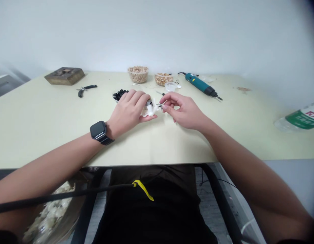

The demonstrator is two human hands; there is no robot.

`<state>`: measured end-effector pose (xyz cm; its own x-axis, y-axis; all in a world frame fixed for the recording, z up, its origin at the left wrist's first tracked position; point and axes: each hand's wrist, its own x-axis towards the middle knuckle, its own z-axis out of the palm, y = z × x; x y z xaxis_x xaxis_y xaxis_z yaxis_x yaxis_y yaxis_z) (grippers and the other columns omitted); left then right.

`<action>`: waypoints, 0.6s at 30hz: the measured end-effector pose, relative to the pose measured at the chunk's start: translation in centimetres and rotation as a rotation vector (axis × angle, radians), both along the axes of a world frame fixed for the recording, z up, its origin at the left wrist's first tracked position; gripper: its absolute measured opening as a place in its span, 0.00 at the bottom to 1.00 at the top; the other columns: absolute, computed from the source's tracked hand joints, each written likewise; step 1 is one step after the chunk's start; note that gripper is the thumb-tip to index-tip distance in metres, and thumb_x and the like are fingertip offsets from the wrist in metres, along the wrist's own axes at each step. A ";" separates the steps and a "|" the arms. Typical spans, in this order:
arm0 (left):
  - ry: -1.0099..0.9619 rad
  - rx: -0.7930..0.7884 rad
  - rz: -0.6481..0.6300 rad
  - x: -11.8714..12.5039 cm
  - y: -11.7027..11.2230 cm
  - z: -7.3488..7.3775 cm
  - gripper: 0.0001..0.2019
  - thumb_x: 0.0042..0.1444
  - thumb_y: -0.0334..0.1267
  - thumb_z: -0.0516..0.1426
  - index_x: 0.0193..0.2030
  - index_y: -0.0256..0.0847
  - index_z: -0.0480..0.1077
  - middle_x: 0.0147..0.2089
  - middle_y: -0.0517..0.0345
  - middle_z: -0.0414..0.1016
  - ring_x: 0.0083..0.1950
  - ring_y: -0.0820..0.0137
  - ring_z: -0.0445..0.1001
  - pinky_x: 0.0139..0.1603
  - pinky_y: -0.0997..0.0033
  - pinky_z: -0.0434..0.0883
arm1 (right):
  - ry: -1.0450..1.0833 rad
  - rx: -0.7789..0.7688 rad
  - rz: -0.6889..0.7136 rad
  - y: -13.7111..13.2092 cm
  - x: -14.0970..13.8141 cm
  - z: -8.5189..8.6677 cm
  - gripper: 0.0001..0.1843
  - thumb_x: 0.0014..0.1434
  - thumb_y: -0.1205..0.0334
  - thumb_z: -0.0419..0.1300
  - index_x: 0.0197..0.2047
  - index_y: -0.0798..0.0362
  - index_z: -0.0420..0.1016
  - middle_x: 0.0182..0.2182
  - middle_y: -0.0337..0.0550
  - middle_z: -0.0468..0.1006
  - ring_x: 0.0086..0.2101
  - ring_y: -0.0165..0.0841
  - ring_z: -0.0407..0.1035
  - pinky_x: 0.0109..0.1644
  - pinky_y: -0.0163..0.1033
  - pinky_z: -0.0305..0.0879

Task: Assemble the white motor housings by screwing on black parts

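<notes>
My left hand (129, 112) curves over a small white plastic piece (150, 110) and holds it against the fingers, with a small dark part (149, 102) showing at its top. My right hand (183, 110) pinches a thin metal item (160, 105) between thumb and forefinger, right at the white piece. The item is too small to name exactly. Just beyond my left fingers lies a dish of black beads (120, 95), partly hidden by them. A black smartwatch (98, 132) sits on my left wrist.
On the pale table (45, 115) are two bowls of tan granules (138, 74), a small clear cup (170, 86), a teal electric screwdriver (200, 84), black-handled pliers (85, 89) and a wooden block (64, 75). A plastic bottle (300, 118) lies at the right edge.
</notes>
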<state>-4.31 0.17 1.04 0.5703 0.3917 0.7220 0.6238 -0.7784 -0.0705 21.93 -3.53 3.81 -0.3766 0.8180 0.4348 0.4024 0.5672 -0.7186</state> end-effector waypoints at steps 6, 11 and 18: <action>-0.024 -0.028 -0.010 -0.2 0.1 -0.1 0.33 0.70 0.72 0.57 0.58 0.42 0.74 0.53 0.41 0.80 0.55 0.48 0.75 0.59 0.45 0.73 | -0.042 0.040 -0.006 -0.3 -0.2 0.0 0.06 0.72 0.58 0.65 0.49 0.49 0.81 0.36 0.42 0.82 0.38 0.36 0.75 0.42 0.42 0.70; -0.048 -0.055 -0.014 -0.2 0.0 -0.1 0.32 0.71 0.72 0.56 0.56 0.43 0.74 0.51 0.43 0.78 0.54 0.49 0.75 0.60 0.44 0.74 | -0.065 0.097 -0.009 -0.3 -0.2 -0.1 0.10 0.66 0.57 0.70 0.49 0.51 0.82 0.39 0.43 0.83 0.37 0.35 0.74 0.41 0.41 0.71; -0.062 -0.072 -0.023 -0.1 -0.8 0.2 0.28 0.74 0.68 0.55 0.57 0.42 0.72 0.51 0.44 0.79 0.55 0.51 0.75 0.58 0.47 0.75 | -0.037 0.208 -0.047 0.1 -0.2 -0.9 0.10 0.64 0.57 0.73 0.47 0.51 0.85 0.36 0.42 0.84 0.35 0.34 0.74 0.39 0.41 0.73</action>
